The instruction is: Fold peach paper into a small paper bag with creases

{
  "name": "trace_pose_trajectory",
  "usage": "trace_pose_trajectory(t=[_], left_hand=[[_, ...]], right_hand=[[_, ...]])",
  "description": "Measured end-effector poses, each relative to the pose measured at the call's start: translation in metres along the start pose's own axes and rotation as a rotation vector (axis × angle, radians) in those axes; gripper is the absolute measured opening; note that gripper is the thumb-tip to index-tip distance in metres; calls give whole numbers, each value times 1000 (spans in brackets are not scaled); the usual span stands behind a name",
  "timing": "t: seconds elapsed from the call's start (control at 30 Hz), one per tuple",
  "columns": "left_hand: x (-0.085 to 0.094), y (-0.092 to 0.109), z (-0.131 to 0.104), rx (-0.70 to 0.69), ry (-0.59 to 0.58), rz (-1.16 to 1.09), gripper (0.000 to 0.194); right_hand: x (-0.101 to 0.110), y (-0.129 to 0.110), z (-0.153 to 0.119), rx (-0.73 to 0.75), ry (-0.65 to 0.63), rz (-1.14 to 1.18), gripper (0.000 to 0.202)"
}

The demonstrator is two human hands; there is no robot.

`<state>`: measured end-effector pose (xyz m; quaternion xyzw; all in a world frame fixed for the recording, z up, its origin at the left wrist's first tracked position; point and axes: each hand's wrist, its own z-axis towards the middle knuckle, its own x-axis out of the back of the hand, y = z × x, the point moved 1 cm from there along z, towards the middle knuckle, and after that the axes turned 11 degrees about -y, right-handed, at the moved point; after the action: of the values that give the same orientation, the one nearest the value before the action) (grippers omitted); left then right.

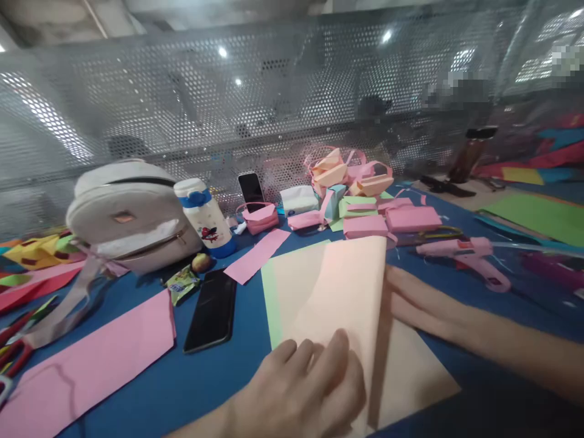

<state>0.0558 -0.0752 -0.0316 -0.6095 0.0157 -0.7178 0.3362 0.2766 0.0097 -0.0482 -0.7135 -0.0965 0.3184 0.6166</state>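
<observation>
A peach sheet of paper [349,292] is bent over on itself, its fold standing up along the right side. My left hand [314,383] is closed on the sheet's near part, fingers curled and pressed against the paper. Beyond the fold, my right hand [410,298] reaches in from the right with fingers stretched out; their tips are hidden behind the peach paper. Under the bent part lies more peach paper, and a green sheet [272,304] peeks out at the left edge.
A black phone [210,310] and a pink sheet [100,359] lie left. Behind them stand a white backpack [130,216] and a bottle [205,219]. Small pink paper bags [413,219] sit at the back. Rightward are a pink glue gun [469,252] and green sheets [538,213].
</observation>
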Motion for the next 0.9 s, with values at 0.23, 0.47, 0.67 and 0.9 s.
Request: trace_pose_trajectory(t=[0.23,0.47,0.67,0.9], left_hand=[[-4,23,38,214,-156,114,27],[0,16,56,355,-204,158,21],[8,10,45,268,-142,-182,23],[-6,-54,-1,822,559,-1203,18]], right_hand=[[-24,3,1,-22,12,493,39],[-45,-19,3,169,214,424,50],[-33,-7,14,251,211,94,61],[-10,-2,21,130,24,-8,49]])
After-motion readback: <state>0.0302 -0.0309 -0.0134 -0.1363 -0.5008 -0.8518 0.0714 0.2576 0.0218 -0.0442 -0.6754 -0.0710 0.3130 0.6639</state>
